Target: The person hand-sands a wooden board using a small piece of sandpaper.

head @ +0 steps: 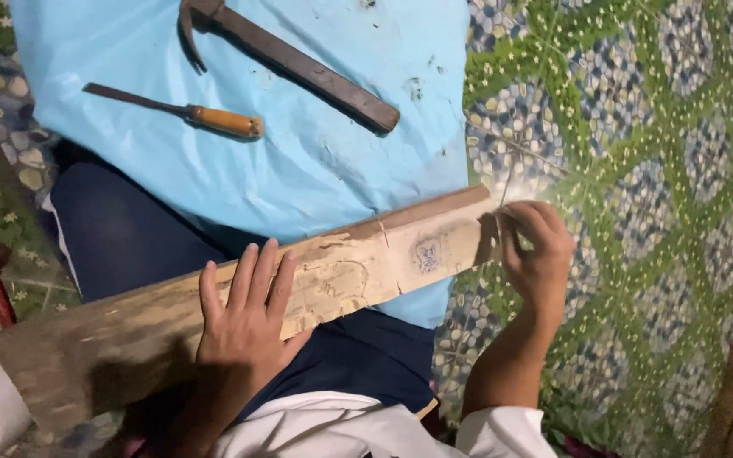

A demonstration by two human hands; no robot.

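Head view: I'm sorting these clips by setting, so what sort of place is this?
Probably an informal home woodworking spot on the floor: a wooden plank lies across the person's lap, a chisel and hammer rest on a blue sheet, over a patterned tiled floor.

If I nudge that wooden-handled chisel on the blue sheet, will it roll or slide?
The chisel probably rolls a little: its orange-brown handle looks rounded, though the flat blade may stop it. It lies free, touching neither the hammer nor either hand. The blue sheet is creased, so it likely drags rather than slides.
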